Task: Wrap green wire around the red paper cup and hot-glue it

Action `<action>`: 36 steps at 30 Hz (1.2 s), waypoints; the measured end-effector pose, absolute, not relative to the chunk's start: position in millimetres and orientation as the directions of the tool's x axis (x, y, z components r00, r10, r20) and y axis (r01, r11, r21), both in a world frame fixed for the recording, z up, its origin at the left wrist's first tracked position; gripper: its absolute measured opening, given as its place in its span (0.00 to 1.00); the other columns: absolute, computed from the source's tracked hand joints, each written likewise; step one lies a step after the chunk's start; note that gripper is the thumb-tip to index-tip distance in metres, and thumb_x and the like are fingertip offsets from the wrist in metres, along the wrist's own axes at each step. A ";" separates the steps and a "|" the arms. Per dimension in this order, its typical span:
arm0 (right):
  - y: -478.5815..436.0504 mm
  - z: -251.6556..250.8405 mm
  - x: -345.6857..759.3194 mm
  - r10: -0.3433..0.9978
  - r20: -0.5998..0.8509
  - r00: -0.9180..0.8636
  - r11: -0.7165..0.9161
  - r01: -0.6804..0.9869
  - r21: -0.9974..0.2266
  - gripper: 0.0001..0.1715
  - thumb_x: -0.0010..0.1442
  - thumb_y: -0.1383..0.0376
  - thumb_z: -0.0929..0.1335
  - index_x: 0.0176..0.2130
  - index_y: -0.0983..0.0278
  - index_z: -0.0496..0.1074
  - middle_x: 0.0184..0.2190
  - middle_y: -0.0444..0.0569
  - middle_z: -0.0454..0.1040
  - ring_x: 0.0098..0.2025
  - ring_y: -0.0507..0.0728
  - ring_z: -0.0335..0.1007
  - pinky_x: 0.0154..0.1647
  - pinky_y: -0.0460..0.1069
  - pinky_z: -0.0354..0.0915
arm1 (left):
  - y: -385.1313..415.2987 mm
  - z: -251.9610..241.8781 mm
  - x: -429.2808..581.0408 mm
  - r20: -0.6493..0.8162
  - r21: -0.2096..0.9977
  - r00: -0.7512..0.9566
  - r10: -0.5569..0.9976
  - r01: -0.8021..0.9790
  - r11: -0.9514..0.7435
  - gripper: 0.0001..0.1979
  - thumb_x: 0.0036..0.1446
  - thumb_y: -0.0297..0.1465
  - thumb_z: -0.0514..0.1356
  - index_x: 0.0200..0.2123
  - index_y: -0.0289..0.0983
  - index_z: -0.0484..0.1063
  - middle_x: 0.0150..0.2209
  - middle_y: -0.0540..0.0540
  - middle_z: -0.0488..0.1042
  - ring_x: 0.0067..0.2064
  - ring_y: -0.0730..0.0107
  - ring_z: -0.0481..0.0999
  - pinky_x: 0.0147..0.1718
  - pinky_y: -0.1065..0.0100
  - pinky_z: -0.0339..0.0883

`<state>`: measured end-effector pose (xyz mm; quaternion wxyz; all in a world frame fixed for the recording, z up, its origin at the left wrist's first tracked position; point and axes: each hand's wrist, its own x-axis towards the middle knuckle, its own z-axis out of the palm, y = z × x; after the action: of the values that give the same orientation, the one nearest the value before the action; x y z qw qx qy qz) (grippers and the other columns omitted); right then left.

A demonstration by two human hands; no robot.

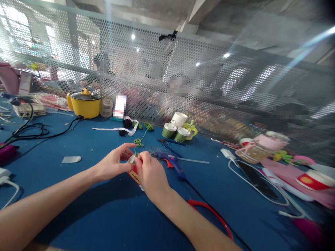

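In front of me, my left hand (115, 162) curls round one end of a small red and white paper cup (134, 175) with a gold label. The cup lies tilted between my hands, partly hidden by my fingers. My right hand (154, 176) is closed at the same end, with thumb and forefinger pinching green yarn (138, 142) against it. The strand runs up from my fingertips to a loose tangle, then on to a small green ball (148, 126). Just right of my right hand lies a blue hot glue gun (171, 161) with a red trigger.
Green-wrapped cups (169, 130) and pliers (172, 141) stand and lie beyond the glue gun. A yellow electric pot (85, 104) is back left, with black cable. At right are a phone (258, 179), white cables and a pink-lidded bottle (258, 148). A perforated screen (146, 69) bounds the table.
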<state>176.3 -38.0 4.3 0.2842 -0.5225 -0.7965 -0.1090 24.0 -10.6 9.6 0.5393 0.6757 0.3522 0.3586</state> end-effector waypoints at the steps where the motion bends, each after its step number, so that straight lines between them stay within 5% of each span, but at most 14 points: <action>1: -38.1 4.7 176.6 0.777 0.558 -0.291 0.429 0.894 -0.130 0.16 0.67 0.63 0.53 0.32 0.62 0.62 0.23 0.51 0.72 0.26 0.57 0.69 0.26 0.49 0.56 | -10.3 9.2 23.8 0.109 0.982 0.505 0.856 0.079 -0.171 0.30 0.42 0.29 0.58 0.52 0.38 0.58 0.38 0.47 0.68 0.41 0.64 0.70 0.43 0.59 0.64; 23: -34.5 7.0 184.0 0.891 0.422 -0.169 0.337 0.869 -0.363 0.09 0.63 0.63 0.56 0.31 0.61 0.58 0.22 0.47 0.71 0.23 0.57 0.70 0.23 0.47 0.55 | -7.2 8.2 22.0 0.067 0.998 0.548 0.834 -0.036 -0.056 0.31 0.41 0.28 0.61 0.52 0.36 0.57 0.37 0.48 0.67 0.41 0.64 0.69 0.42 0.59 0.62; 36: -35.7 3.9 180.8 0.877 0.441 -0.191 0.356 0.875 -0.329 0.08 0.63 0.64 0.57 0.31 0.61 0.58 0.22 0.47 0.71 0.23 0.57 0.71 0.22 0.47 0.54 | -8.0 8.7 20.7 0.064 0.998 0.564 0.823 -0.022 -0.063 0.31 0.42 0.29 0.60 0.53 0.36 0.58 0.39 0.47 0.68 0.41 0.64 0.69 0.44 0.58 0.62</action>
<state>180.8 -35.7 3.9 0.2872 -0.5674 -0.7717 0.0018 20.7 -8.0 8.7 0.6090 0.6412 0.3126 0.3468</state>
